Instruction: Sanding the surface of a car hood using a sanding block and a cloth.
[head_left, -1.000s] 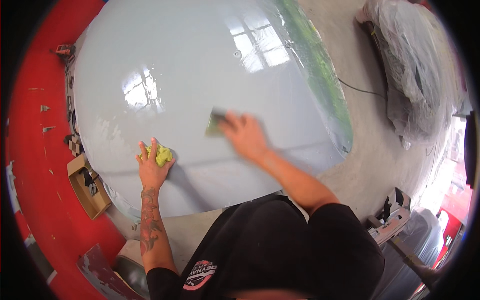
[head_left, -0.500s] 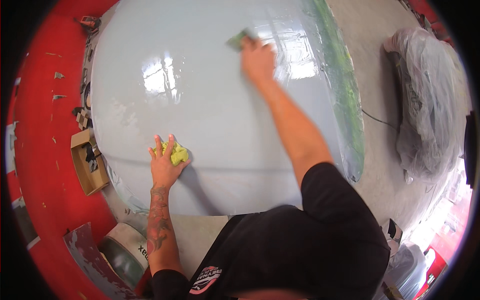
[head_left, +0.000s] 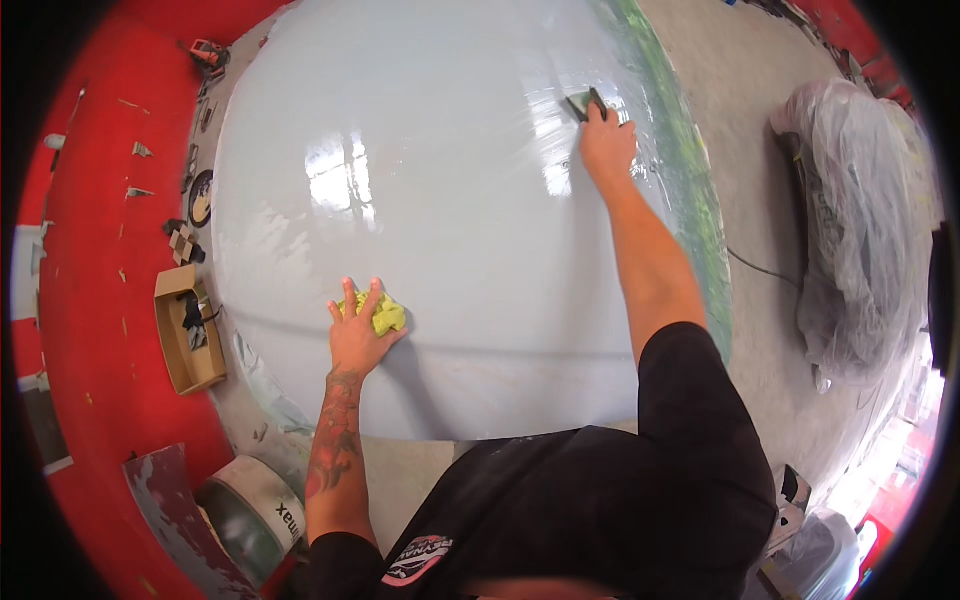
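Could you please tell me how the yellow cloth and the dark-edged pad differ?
The yellow cloth is crumpled, while the pad looks stiff and straight-edged. The cloth is bright yellow, the pad grey-green with dark edges. The cloth lies under the left hand; the pad is in the right hand. Both are over the pale grey panel.
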